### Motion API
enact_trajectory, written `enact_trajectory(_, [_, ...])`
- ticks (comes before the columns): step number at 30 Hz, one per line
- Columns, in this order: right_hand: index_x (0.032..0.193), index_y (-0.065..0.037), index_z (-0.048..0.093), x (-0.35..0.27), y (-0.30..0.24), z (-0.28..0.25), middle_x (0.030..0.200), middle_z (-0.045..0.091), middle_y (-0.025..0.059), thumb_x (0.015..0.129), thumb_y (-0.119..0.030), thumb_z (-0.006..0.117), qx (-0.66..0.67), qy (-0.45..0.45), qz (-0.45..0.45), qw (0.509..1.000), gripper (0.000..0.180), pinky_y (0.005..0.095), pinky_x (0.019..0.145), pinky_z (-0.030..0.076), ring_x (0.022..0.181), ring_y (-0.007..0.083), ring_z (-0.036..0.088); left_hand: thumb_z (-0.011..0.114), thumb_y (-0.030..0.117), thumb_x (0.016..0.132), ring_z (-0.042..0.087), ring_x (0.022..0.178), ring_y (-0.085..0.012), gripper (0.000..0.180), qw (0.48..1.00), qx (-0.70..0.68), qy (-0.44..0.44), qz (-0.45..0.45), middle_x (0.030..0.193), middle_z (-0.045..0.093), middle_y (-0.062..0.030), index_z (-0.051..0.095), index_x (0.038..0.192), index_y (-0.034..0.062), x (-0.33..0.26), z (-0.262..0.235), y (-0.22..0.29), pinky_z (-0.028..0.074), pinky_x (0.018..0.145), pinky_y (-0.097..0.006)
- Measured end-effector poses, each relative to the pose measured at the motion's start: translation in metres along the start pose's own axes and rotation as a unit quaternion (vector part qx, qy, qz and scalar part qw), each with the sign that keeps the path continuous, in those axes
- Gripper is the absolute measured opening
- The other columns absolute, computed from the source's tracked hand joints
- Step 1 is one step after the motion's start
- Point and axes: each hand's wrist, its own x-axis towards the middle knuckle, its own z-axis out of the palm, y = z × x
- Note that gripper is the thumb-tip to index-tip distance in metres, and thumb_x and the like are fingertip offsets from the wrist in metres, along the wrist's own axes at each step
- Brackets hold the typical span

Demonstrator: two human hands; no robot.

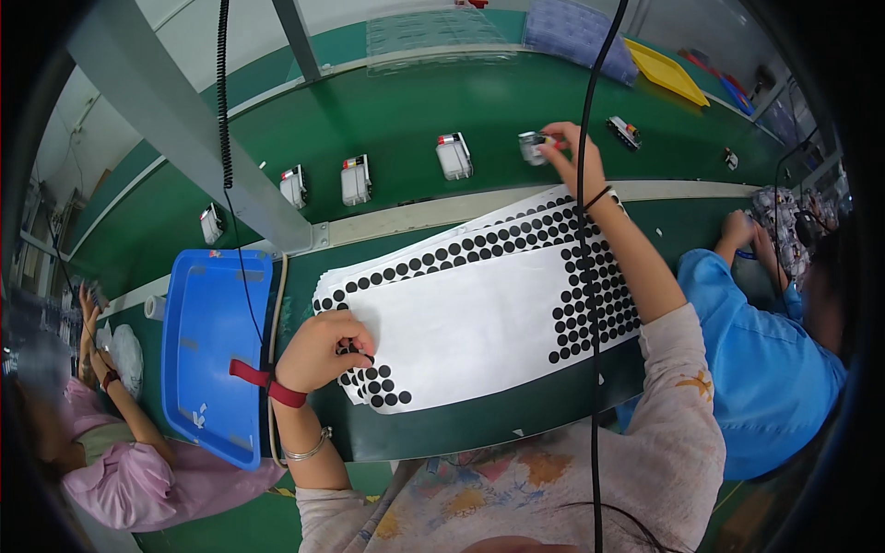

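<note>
Black cable (593,313) hangs down across your view, passing in front of your right hand (570,157) at the wrist; it bars sideways sweeps. Grey post (175,106) blocks the far left, coiled cord (222,92) beside it. Blue tray (210,304) crowds your left hand (318,352), raised rim in the way. 4 pale boxes (454,157) dot the far green surface (406,101) left of your right hand: gaps between them, open run behind. Co-worker's blue top (737,323) hems your right elbow. Bare table strip (479,441) nearest you: passable.
</note>
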Motion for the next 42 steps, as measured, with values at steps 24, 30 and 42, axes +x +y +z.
enact_trajectory(24, [0.101, -0.003, 0.049, -0.087, -0.154, 0.069, 0.084, 0.052, 0.0051, 0.092, -0.026, 0.046, 0.729, -0.345, 0.313, 0.501, 0.025, 0.0308, 0.068, 0.047, 0.073, 0.0146, 0.054, 0.066, 0.005, 0.073, 0.053, 0.085, -0.0177, 0.016, 0.941, -0.219, 0.223, 0.126, 0.087, 0.056, -0.0072, 0.053, 0.082, 0.0024, 0.034, 0.038, 0.023, 0.041, 0.080, -0.029])
enact_trajectory(30, [0.102, -0.003, 0.052, -0.089, -0.154, 0.068, 0.092, 0.055, 0.0031, 0.091, -0.022, 0.049, 0.719, -0.345, 0.287, 0.530, 0.022, 0.0246, 0.073, 0.044, 0.083, 0.0093, 0.052, 0.068, 0.004, 0.068, 0.053, 0.079, -0.0194, 0.014, 0.940, -0.097, 0.301, 0.127, 0.077, 0.058, -0.0061, 0.056, 0.076, 0.0034, 0.041, 0.046, 0.033, 0.041, 0.074, -0.029])
enact_trajectory(42, [0.098, -0.002, 0.057, -0.089, -0.156, 0.068, 0.090, 0.059, 0.0015, 0.089, -0.018, 0.054, 0.697, -0.344, 0.266, 0.570, 0.018, 0.0216, 0.074, 0.043, 0.083, 0.0065, 0.053, 0.073, 0.011, 0.065, 0.053, 0.080, -0.0196, 0.025, 0.948, -0.082, 0.302, 0.065, 0.082, 0.059, -0.0041, 0.059, 0.085, 0.0055, 0.037, 0.046, 0.028, 0.040, 0.074, -0.030])
